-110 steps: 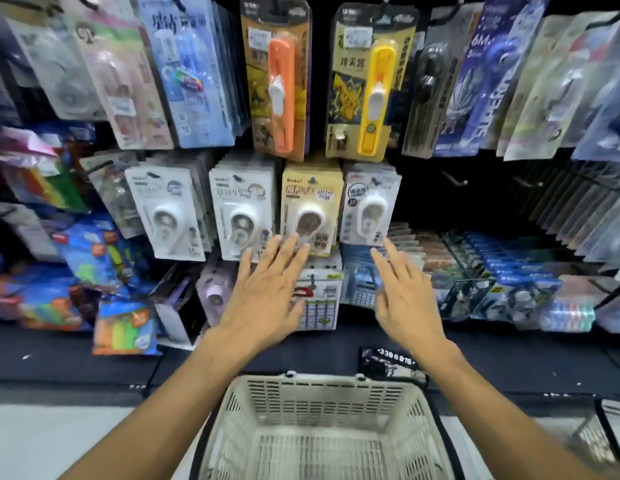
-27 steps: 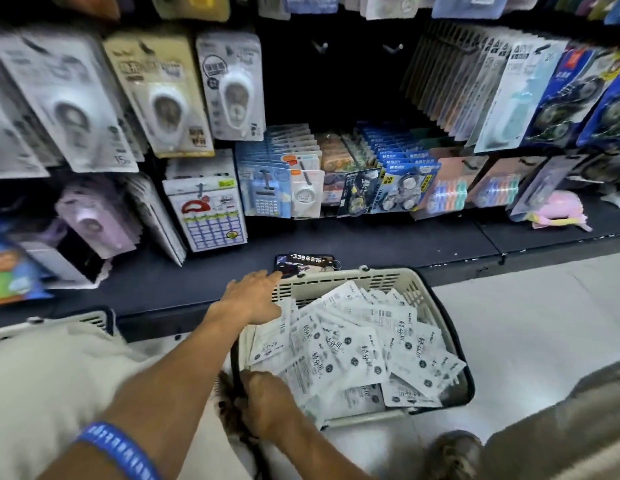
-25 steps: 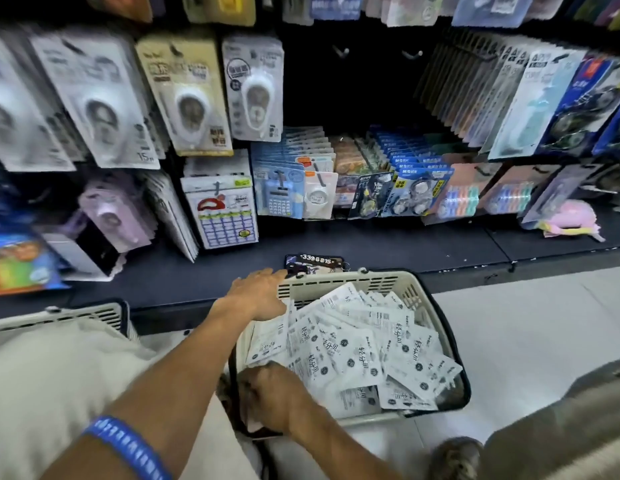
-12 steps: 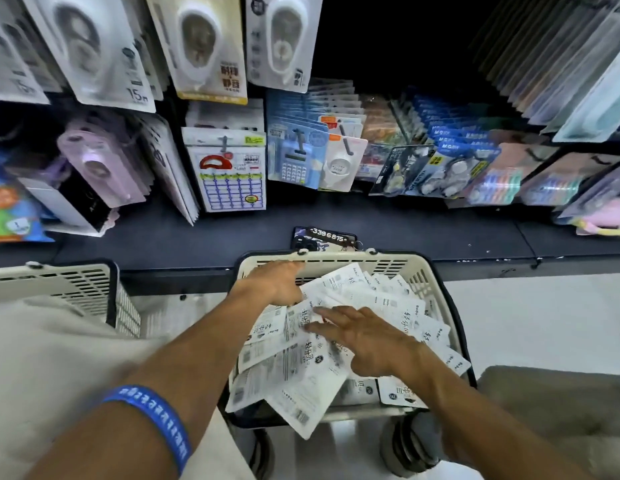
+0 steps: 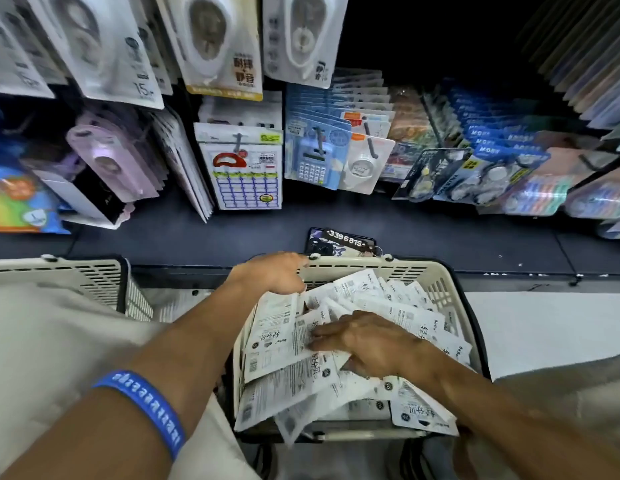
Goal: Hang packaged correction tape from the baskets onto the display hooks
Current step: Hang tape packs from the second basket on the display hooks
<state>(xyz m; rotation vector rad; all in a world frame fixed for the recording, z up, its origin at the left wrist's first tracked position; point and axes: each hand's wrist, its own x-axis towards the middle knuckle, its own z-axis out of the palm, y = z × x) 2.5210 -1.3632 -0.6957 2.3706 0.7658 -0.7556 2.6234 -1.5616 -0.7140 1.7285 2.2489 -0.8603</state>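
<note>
Two cream baskets below the shelf, nearer one heaped with dozens of white flat packets lying every which way, left hand on its far rim, fingers hidden, right hand flat, fingers straight, pressing the pile

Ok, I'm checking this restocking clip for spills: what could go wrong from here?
The white packets are heaped above the basket, and several already overhang its near rim, so they could slide to the floor as the right hand rakes through them. The left hand rests at the far rim; pressing there might tip the basket. The phone lies on the shelf edge just behind it and could be nudged.
</note>
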